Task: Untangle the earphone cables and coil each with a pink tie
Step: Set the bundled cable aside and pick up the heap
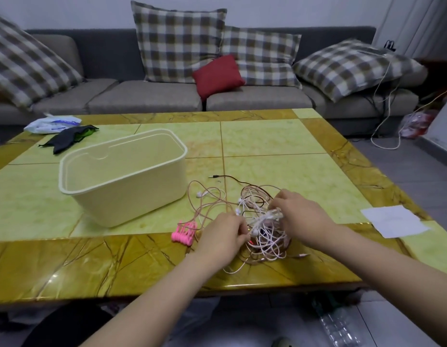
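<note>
left hand (pixel 223 234) curled, right hand (pixel 300 211) seemingly pinching, close together

The green-and-gold tiled table (pixel 292 146) carries 1 cream tub (pixel 132 196), tangled earphone cables (pixel 267 240), bunched pink ties (pixel 183 232), 1 paper sheet (pixel 395 221), a black cloth (pixel 67 139) and a plastic bag (pixel 52 123).

A cream tub (pixel 132 196) stands open on my green-and-gold table (pixel 267 136), left of centre. Behind it lie a black cloth (pixel 67 137) and, just beside it, a white plastic bag (pixel 52 123). A sheet of paper (pixel 395 224) sits at the table's right edge. Beyond, the grey sofa (pixel 147 96) holds 4 plaid cushions (pixel 179 41) and 1 red cushion (pixel 217 75).
</note>
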Tool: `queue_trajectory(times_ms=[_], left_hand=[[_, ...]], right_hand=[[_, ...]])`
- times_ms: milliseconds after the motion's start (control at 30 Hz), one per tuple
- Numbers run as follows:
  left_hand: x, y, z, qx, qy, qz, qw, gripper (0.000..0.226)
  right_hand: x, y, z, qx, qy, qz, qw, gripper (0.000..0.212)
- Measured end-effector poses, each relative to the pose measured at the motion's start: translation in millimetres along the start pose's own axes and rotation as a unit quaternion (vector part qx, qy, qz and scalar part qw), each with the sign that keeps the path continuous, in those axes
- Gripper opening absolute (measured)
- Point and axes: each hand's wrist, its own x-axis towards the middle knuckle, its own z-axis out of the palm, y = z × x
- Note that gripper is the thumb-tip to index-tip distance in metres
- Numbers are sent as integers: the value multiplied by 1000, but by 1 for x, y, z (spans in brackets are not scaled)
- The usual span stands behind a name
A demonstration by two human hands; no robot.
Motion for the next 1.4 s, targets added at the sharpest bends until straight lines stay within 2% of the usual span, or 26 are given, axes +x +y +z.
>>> queue_trajectory(times_ms=[100, 200, 333, 533, 633, 767, 867, 933, 1000, 1100, 1167, 1233, 1400], left_hand=[[-6, 0, 10, 26, -43, 10, 999, 8], [-8, 3, 15, 37, -44, 19, 998, 10], [-7, 6, 14, 17, -20, 3, 1000, 9], [-4, 2, 6, -30, -15, -48, 998, 8], [-4, -6, 2, -24, -14, -71, 997, 7], [1, -20, -7, -26, 9, -111, 993, 3], [6, -22, -14, -100, 55, -91, 989, 16], [9, -13, -22, -184, 107, -58, 975, 21], [12, 1, -31, -247, 127, -26, 960, 24], [13, 14, -36, -270, 69, 1, 960, 26], [14, 15, -31, -258, 44, 15, 965, 17], [13, 11, -26, -254, 37, 7, 966, 8], [9, -8, -14, -223, 39, -38, 973, 11]], right_hand=[[-13, -5, 5, -31, 4, -20, 999, 57], [-22, -12, 7, -6, 50, -48, 998, 60], [-25, -18, 4, 34, 38, -53, 997, 32], [-18, -11, 10, 19, -23, -2, 1000, 17], [-18, -13, 10, 33, 0, -7, 999, 14], [-17, -18, -6, 102, 83, -2, 991, 16], [-14, -23, -24, 174, 135, -13, 975, 18], [-12, -25, -32, 190, 144, -23, 971, 18], [-10, -28, -35, 188, 141, -30, 972, 14], [-10, -33, -36, 199, 142, -43, 969, 12], [-11, -37, -37, 213, 150, -51, 964, 11], [-12, -39, -40, 216, 167, -56, 960, 12], [-11, -35, -47, 172, 186, -43, 966, 13]])
